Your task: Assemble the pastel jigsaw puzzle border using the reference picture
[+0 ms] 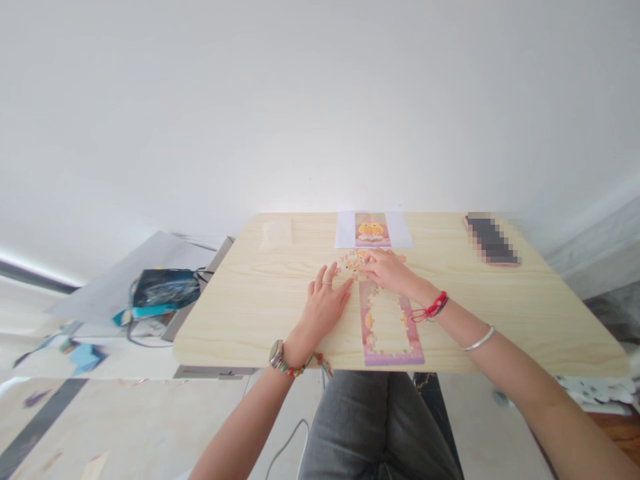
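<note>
while a dark bag [165, 288] sits far left off the table [240, 313], left hand [325, 303] lies flat, fingers spread, just left of the puzzle frame [390, 323]. right hand [387, 270] fingers pinch narrow at loose puzzle pieces [350, 261], near the reference picture [371, 229]. phone [493, 240] far right.

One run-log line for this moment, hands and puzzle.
left hand: flat on table | right hand: on loose pieces | puzzle frame: centre unfilled | reference picture: behind
</note>
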Available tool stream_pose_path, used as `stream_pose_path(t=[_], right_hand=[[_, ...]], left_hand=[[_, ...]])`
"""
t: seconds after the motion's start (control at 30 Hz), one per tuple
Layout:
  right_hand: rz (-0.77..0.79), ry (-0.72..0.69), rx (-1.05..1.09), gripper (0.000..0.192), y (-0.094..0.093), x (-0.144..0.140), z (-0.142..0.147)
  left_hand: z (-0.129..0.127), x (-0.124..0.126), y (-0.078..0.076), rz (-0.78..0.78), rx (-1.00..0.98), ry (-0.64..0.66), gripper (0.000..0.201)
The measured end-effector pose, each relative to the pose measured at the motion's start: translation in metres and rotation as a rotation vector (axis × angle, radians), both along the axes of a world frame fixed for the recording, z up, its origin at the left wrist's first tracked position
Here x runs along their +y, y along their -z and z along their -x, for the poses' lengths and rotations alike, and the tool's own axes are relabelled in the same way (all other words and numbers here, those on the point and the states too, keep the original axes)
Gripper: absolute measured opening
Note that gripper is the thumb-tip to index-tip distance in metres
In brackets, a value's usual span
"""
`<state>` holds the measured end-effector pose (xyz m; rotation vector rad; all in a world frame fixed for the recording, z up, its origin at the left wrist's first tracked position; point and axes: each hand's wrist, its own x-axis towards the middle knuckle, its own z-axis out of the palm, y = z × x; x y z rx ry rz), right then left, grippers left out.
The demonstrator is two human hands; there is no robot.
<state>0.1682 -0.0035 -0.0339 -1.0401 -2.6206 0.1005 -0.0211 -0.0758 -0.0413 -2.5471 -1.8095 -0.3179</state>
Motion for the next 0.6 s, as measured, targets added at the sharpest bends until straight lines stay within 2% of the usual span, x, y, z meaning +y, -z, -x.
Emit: stream_pose_path(t=[0.13,0.23,0.33,0.6], right_hand=[[0.013,0.076,0.053,0.019,-0.001,-0.003,-0.021],[0.01,0.163,0.012,0.019,-0.001,-0.004,-0.045],[0.013,0.19,-0.031,0.023,0.001,-0.003,-0.064],[0.021,0.202,0.004,0.024,0.01,0.003,-0.07]], left_hand=[[-0.001,0.001,-0.001,-0.029,0.005,-0.002,0.036],[-0.001,0.004,-0.002,-0.047,0.013,-0.007,0.036],[-0.001,0.006,-0.003,-0.05,0.022,-0.018,0.034],[-0.011,0.005,-0.009,-0.054,0.003,0.04,0.033]])
